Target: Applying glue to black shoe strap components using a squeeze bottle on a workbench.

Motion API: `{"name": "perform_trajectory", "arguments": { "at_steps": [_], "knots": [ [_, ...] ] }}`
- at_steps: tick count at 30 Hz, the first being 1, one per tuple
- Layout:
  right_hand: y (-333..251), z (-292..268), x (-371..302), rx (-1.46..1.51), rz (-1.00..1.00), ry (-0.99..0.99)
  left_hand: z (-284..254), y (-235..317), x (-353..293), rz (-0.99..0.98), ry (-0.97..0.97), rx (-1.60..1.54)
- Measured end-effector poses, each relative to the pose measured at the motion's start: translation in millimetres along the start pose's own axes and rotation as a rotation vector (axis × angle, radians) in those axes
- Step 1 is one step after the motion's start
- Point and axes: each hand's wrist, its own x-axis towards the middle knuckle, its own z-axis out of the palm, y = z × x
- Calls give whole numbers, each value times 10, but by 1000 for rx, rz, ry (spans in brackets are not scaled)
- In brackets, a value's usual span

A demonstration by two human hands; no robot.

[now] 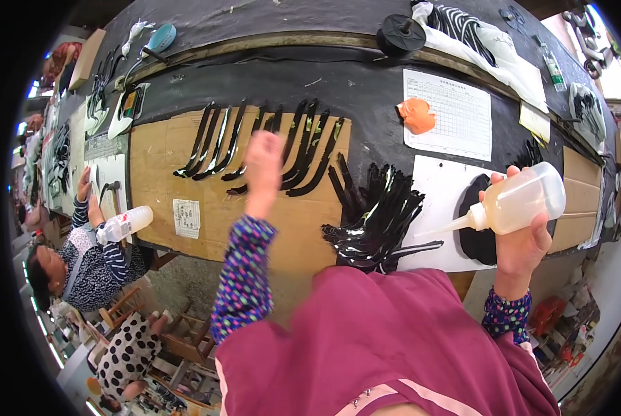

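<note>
A translucent squeeze bottle (527, 199) with a long thin nozzle is gripped in my right hand (522, 243). Its nozzle points left, over a white sheet. Smeared by motion, my left hand (263, 163) passes over the middle of a row of black curved strips (300, 156); its fingers are too blurred to read. The strips lie side by side on a brown cardboard sheet (159, 159), some with shiny wet-looking streaks. Between the cardboard and the white sheet a thick pile of similar black strips (376, 215) is heaped near my body.
An orange crumpled piece (416, 115) rests on a printed form (456, 104). Beyond stand a black spool (400, 35) and a clear bottle (552, 69). A capped bottle (125, 224) lies at the table's left edge, near a co-worker (92, 267). A long rail (289, 43) crosses the table.
</note>
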Motion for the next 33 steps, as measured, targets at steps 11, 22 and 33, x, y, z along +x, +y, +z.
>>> {"name": "perform_trajectory", "arguments": {
  "at_steps": [11,22,33],
  "knots": [
    [-184,-346,-277,108,-106,61,1292,844,-1526,11,-182,68],
    [-317,-638,-498,155,-153,25,956,943,-1399,-156,-265,-492],
    [-508,-629,-578,172,-195,-34,-385,2280,-1812,-386,-732,-882]
  ]
}}
